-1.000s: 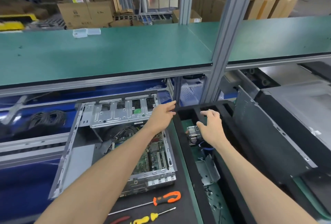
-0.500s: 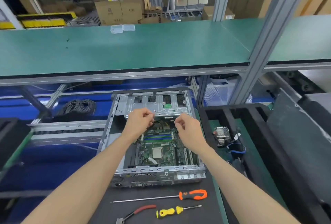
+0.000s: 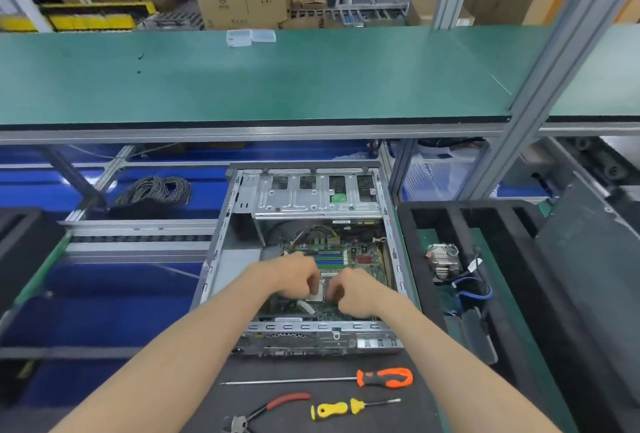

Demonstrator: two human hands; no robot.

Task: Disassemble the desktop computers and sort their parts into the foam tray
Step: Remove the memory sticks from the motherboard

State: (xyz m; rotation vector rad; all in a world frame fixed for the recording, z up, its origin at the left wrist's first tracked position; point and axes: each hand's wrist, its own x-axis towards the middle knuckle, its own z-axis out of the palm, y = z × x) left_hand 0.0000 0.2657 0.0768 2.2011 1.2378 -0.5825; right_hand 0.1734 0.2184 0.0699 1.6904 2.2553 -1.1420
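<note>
Inside the open grey metal computer case (image 3: pixel 304 259), both hands have come back from the black foam tray (image 3: pixel 450 221). The left hand (image 3: pixel 294 276) and right hand (image 3: pixel 356 290) curl their fingers at the square silver processor (image 3: pixel 320 290); whether they pinch it, I cannot tell. Likely it comes out next.

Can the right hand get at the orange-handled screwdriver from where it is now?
Probably yes: the orange-handled screwdriver lies uncovered in front of the case, just under the right hand, with nothing between.

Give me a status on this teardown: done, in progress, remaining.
Done: case is open; a heatsink and blue cable lie in the foam tray. In hand: left hand and right hand work at the CPU socket. Left: motherboard and drive cage remain inside.
</note>
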